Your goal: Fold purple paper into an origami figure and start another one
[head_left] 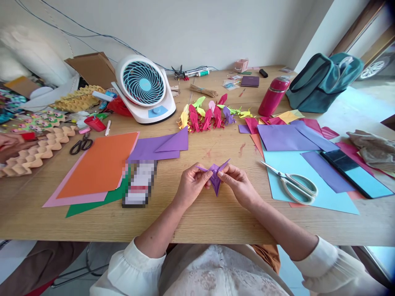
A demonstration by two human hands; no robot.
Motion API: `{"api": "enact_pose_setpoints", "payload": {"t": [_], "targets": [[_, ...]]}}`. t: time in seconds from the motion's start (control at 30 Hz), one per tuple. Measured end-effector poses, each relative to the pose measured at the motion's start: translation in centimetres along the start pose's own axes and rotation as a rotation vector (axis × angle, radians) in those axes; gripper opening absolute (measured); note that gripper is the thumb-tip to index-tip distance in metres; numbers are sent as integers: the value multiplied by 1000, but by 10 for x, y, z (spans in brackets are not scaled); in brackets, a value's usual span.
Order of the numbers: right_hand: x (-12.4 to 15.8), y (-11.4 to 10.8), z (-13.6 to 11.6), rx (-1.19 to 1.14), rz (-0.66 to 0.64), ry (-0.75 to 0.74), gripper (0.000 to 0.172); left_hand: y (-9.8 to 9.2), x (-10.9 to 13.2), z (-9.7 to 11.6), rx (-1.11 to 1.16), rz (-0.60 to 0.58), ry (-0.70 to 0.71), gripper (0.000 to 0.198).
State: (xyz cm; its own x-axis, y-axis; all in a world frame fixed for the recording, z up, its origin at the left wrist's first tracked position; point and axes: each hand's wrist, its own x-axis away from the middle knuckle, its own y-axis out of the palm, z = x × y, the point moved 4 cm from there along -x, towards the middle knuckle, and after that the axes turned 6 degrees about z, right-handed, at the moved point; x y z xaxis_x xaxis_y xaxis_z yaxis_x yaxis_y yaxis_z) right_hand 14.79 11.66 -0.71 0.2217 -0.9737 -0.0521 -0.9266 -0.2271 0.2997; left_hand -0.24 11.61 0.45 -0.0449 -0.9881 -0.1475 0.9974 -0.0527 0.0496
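Observation:
Between my two hands, just above the wooden table, is a folded purple paper piece (216,183) with a point facing down toward me and two narrow points spreading up and outward. My left hand (195,183) pinches its left side between thumb and fingers. On the right side, my right hand (237,183) grips it the same way, thumb on the front. Purple paper sheets (154,149) lie beyond my left hand. To the right of my right hand, white-handled scissors (296,187) rest on a light blue sheet (327,202).
Folded colourful paper pieces (210,116) stand in a cluster ahead, beside a white fan (145,88). At right are a red flask (274,96), a teal bag (324,84) and a phone (354,172). Orange paper (98,164) and black scissors (81,144) lie left. Another person's hand (10,142) shows far left.

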Motion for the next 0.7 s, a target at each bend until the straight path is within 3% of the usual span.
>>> {"api": "enact_pose_setpoints", "payload": {"t": [0.13,0.47,0.7], "targets": [[-1,0,2,8,22,9,28,1,1,1,-29,25,21,32],[-6,4,15,5,-27,103,34,0,-1,-14,52,156,-84,34],[-4,6,9,43,-80,135,36,2,0,-8,183,106,-140,38]]}}
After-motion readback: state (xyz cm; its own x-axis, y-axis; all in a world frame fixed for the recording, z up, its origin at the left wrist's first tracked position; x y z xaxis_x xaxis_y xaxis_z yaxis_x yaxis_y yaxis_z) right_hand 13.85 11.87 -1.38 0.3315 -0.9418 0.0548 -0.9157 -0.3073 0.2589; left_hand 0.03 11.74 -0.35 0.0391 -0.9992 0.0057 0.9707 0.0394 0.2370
